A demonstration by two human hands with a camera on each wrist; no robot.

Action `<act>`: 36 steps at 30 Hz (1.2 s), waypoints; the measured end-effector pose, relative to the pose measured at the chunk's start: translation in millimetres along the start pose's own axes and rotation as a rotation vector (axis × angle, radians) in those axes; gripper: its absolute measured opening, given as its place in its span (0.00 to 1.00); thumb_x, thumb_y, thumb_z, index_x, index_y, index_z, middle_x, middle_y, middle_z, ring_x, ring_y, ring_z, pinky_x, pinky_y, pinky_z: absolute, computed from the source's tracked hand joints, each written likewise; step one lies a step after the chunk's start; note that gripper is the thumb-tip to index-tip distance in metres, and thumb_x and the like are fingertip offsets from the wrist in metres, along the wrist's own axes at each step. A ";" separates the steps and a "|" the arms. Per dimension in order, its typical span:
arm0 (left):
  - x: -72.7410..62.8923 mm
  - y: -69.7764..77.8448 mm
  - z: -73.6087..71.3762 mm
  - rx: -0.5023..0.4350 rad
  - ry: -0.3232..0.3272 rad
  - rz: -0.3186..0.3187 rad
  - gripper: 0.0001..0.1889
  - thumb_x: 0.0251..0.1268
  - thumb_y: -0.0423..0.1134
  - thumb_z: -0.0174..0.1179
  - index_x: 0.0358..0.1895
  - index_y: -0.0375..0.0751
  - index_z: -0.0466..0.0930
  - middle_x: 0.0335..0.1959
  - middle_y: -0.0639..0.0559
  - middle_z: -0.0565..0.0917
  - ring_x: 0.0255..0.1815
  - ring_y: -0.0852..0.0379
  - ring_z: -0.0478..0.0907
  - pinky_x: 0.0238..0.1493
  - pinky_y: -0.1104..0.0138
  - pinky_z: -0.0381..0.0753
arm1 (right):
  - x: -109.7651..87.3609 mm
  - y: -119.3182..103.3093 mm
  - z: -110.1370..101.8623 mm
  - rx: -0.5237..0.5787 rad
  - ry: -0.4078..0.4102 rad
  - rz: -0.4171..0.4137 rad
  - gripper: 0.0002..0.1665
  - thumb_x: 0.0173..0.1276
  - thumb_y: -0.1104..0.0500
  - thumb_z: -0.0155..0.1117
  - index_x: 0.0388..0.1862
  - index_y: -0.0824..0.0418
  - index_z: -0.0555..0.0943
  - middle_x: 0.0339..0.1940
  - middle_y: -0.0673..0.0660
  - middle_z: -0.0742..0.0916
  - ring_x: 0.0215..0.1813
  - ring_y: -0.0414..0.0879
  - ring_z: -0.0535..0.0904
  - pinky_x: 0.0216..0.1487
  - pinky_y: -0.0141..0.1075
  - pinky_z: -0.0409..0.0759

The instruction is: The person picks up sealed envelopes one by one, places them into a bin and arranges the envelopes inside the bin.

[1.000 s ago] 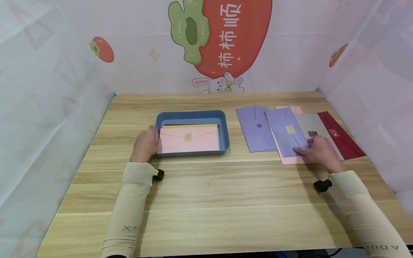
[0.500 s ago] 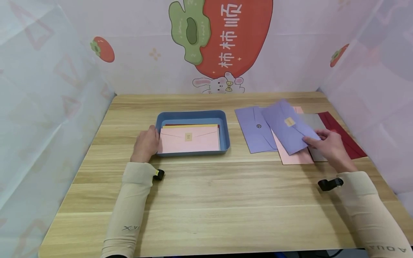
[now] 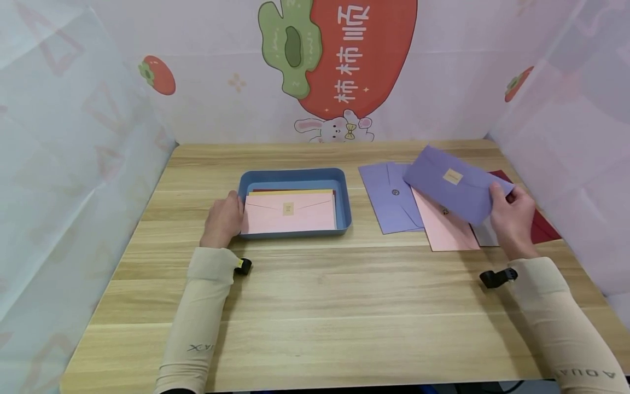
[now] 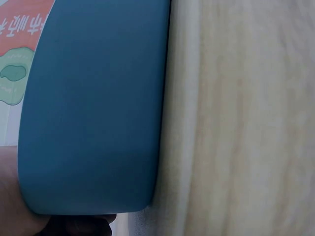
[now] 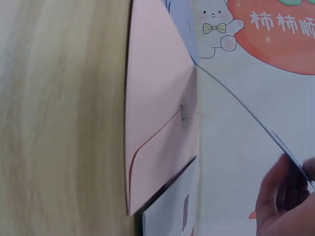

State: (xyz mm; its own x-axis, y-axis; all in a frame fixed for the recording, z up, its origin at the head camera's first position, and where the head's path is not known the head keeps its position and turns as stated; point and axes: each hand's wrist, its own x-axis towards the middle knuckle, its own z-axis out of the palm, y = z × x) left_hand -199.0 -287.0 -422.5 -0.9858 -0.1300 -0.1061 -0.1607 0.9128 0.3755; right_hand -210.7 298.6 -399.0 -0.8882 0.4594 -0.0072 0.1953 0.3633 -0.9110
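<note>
One purple envelope [image 3: 471, 193] (tilted) is pinched in the right fingers [image 3: 524, 203].

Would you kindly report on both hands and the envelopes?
Left hand on blue tray. Right hand holding purple envelope, tilted. Another envelope lies between it and tray.

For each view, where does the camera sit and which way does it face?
Head: on the person's head, facing forward and down at the table and tray; left hand, right hand and sleeves show.
Left wrist: on the left wrist, facing the tray's outer wall; part of the left hand shows at lower left.
Right wrist: on the right wrist, facing a pink envelope on the table; the right hand, lower right, holds a purple envelope seen edge-on.
Shared: tray in head and left wrist; printed backdrop in all three.
</note>
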 end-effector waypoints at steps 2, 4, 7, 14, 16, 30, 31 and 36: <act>0.2 0.2 0.2 0.000 -0.004 -0.003 0.20 0.89 0.43 0.34 0.58 0.28 0.70 0.42 0.29 0.80 0.39 0.37 0.78 0.40 0.49 0.80 | 0.0 -3.5 0.0 0.088 0.044 0.014 0.23 0.81 0.41 0.57 0.64 0.52 0.80 0.45 0.39 0.81 0.50 0.35 0.79 0.43 0.19 0.79; 0.3 0.3 0.3 0.000 -0.008 -0.006 0.20 0.89 0.43 0.34 0.59 0.27 0.70 0.42 0.28 0.80 0.39 0.37 0.78 0.40 0.49 0.80 | 0.2 -7.3 -0.3 0.134 0.080 0.010 0.19 0.81 0.42 0.58 0.60 0.50 0.82 0.43 0.41 0.82 0.47 0.35 0.80 0.42 0.19 0.79; 0.3 0.1 0.7 0.002 -0.007 -0.004 0.21 0.89 0.43 0.34 0.59 0.27 0.70 0.43 0.28 0.80 0.40 0.37 0.78 0.41 0.49 0.80 | 0.9 -13.3 -0.9 0.150 0.116 -0.008 0.16 0.80 0.43 0.59 0.55 0.50 0.83 0.39 0.43 0.82 0.40 0.34 0.79 0.37 0.20 0.78; -0.5 -0.4 1.3 0.004 0.012 0.012 0.21 0.89 0.42 0.34 0.57 0.27 0.70 0.44 0.26 0.81 0.41 0.35 0.79 0.43 0.45 0.80 | 1.5 -26.1 -2.9 0.192 0.063 0.039 0.23 0.80 0.40 0.59 0.63 0.52 0.81 0.42 0.41 0.82 0.38 0.31 0.82 0.31 0.19 0.81; -0.4 -0.5 1.5 0.004 0.017 0.017 0.21 0.89 0.42 0.34 0.57 0.27 0.70 0.43 0.26 0.81 0.41 0.35 0.79 0.43 0.45 0.80 | 1.2 -27.8 -2.7 0.182 0.034 0.050 0.25 0.80 0.39 0.58 0.65 0.52 0.80 0.43 0.41 0.82 0.38 0.30 0.83 0.32 0.19 0.81; -1.3 -0.6 2.0 -0.002 0.016 0.015 0.20 0.88 0.42 0.35 0.57 0.27 0.70 0.45 0.25 0.81 0.43 0.33 0.80 0.45 0.44 0.80 | -5.4 -32.3 10.4 0.229 -0.087 0.021 0.22 0.81 0.41 0.58 0.60 0.55 0.81 0.41 0.41 0.83 0.34 0.27 0.84 0.33 0.22 0.83; -1.3 -0.4 2.0 -0.001 0.016 0.014 0.20 0.88 0.42 0.35 0.57 0.27 0.70 0.45 0.26 0.81 0.43 0.33 0.80 0.45 0.44 0.81 | -6.0 -32.9 11.6 0.242 -0.098 0.018 0.23 0.80 0.42 0.59 0.61 0.56 0.80 0.40 0.41 0.83 0.34 0.27 0.84 0.33 0.22 0.83; -0.7 -0.2 1.7 0.002 0.014 0.012 0.20 0.89 0.42 0.35 0.58 0.27 0.70 0.44 0.27 0.80 0.42 0.34 0.80 0.44 0.45 0.80 | -9.1 -34.3 19.5 0.246 -0.157 0.028 0.31 0.81 0.41 0.58 0.69 0.62 0.77 0.38 0.39 0.85 0.34 0.27 0.85 0.33 0.23 0.84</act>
State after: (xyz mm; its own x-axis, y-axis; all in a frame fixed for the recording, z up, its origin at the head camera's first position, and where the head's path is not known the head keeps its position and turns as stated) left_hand -198.2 -286.3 -424.1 -0.9883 -0.1241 -0.0890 -0.1487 0.9150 0.3752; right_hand -217.5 266.1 -375.7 -0.9411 0.3284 -0.0799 0.1309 0.1362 -0.9820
